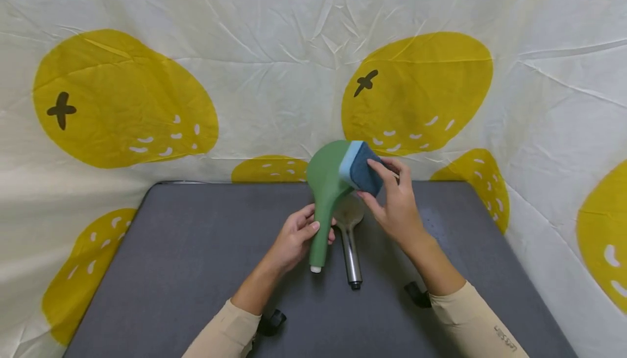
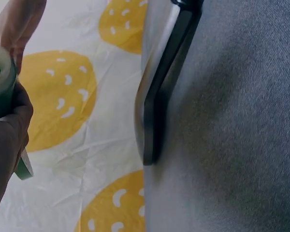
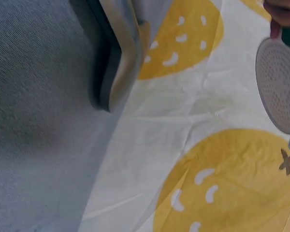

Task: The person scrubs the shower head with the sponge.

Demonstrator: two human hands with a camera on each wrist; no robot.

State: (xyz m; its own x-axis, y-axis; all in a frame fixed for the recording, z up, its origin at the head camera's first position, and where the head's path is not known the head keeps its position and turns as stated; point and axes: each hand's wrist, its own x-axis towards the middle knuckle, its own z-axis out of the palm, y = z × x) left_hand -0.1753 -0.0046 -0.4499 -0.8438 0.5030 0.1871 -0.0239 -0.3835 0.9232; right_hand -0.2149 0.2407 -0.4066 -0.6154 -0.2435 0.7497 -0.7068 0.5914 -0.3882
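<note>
A green shower head (image 1: 325, 181) is held up over the table, its handle gripped by my left hand (image 1: 295, 239). My right hand (image 1: 400, 208) pinches a sponge (image 1: 366, 168), dark blue with a light blue layer, against the right side of the round head. The perforated pale spray face (image 3: 276, 87) shows at the edge of the right wrist view; the left wrist view has the white handle end (image 2: 1, 72). Below, a silver shower head (image 1: 351, 254) lies on the table, its round part partly hidden behind the green one.
The grey table (image 1: 206, 271) reaches back to a white cloth (image 1: 274, 102) printed with yellow fruit shapes. Black mounts (image 1: 271, 322) sit at both wrists, just above the table.
</note>
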